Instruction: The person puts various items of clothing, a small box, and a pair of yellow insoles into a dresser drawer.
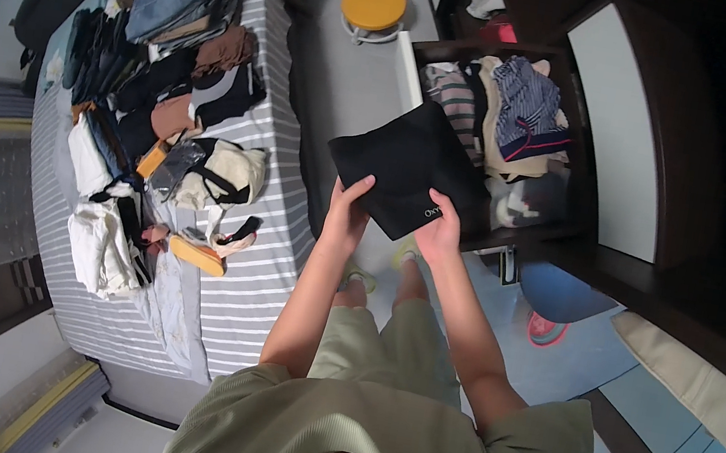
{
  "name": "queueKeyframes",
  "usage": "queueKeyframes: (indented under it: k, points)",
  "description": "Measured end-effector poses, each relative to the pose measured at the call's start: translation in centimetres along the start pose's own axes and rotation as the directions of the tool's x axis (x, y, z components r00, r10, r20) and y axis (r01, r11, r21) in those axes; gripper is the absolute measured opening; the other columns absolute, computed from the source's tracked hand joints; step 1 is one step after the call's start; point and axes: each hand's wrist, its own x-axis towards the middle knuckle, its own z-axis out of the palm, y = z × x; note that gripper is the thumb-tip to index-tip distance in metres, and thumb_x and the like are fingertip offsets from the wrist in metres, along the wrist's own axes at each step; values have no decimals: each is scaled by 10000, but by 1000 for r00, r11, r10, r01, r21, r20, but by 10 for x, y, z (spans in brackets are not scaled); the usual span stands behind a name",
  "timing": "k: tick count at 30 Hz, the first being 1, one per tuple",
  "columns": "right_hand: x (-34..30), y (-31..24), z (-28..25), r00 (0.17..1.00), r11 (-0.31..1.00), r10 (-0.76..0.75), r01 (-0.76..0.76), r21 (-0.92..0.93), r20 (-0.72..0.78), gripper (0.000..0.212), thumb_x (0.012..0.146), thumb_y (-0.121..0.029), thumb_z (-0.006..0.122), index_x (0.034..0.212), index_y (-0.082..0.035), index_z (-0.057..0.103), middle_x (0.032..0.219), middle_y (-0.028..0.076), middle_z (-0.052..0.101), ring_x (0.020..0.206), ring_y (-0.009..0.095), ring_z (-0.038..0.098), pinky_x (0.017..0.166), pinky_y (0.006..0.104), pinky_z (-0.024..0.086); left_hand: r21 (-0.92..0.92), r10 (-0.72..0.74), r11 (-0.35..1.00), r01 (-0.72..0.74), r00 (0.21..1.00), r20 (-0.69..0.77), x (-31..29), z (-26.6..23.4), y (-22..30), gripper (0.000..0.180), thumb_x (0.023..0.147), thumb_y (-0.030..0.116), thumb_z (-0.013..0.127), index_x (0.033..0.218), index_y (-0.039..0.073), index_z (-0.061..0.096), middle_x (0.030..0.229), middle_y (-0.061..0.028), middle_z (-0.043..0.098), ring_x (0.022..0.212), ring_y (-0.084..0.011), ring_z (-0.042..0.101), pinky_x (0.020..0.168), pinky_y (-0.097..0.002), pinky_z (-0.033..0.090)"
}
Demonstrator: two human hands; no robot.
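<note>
A folded black garment (406,171) with a small white mark near one corner is held flat in front of me. My left hand (349,205) grips its near left edge, and my right hand (439,230) grips the near right corner. The garment hangs partly over an open dark wooden drawer (565,224) that holds folded clothes, among them a striped blue top (526,100) and a striped pink and grey piece (451,92).
A bed with a grey and white striped cover (254,275) on my left carries several piles of clothes (159,68). A round yellow stool (373,6) stands at the far end of the floor. A blue round object (556,293) lies by the drawer.
</note>
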Motion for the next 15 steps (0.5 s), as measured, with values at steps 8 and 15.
queueKeyframes:
  k: [8, 15]
  points:
    - [-3, -104, -23, 996, 995, -81, 83, 61, -25, 380, 809, -172, 535, 1150, -8, 499, 1180, 86, 534, 1107, 236, 484, 973, 356, 347, 67, -224, 972, 224, 974, -6, 52, 90, -46, 349, 740, 182, 675, 1035, 44, 552, 993, -51, 612, 881, -172, 584, 756, -265, 450]
    - [21, -177, -33, 969, 962, -244, 246, 118, -34, 380, 806, -157, 532, 1154, -10, 503, 1184, 91, 530, 1112, 245, 479, 980, 364, 340, 143, -270, 958, 247, 948, 167, 113, 173, -70, 225, 747, 120, 635, 945, 33, 575, 875, -49, 629, 801, -169, 601, 711, -273, 475]
